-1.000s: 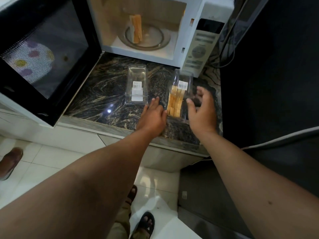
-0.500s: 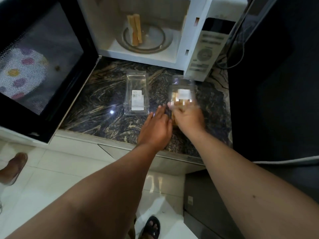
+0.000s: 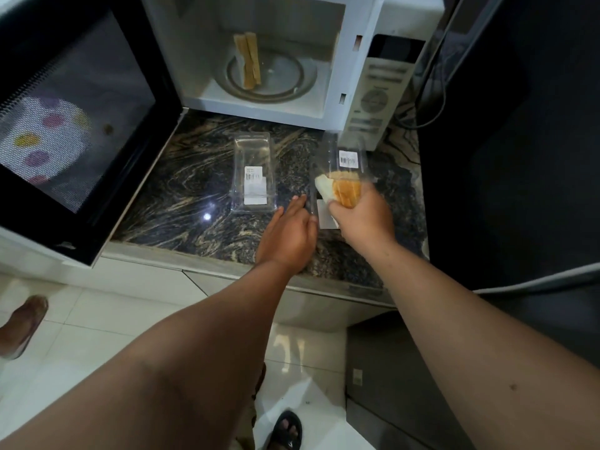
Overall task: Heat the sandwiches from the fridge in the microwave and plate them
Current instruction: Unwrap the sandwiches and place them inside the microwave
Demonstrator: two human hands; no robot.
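My right hand (image 3: 362, 217) grips a sandwich (image 3: 339, 190), lifted out of its clear plastic pack (image 3: 337, 157) on the dark marble counter (image 3: 181, 203). My left hand (image 3: 287, 233) presses on the near edge of that pack, fingers flat. Left of it lies an empty clear pack (image 3: 255, 172) with a white label. The white microwave (image 3: 376, 92) stands open at the back; one sandwich (image 3: 248, 61) stands upright on the left of its glass turntable (image 3: 285, 76).
The microwave door (image 3: 71, 125) hangs open to the left, over the counter's left side. A dark fridge wall (image 3: 519, 141) rises on the right, with cables behind the microwave. Tiled floor lies below, with another person's foot (image 3: 22, 323) at the left edge.
My right hand went from beside the pack into it and has drawn the sandwich up and out. My left hand shifted right onto the pack's edge.
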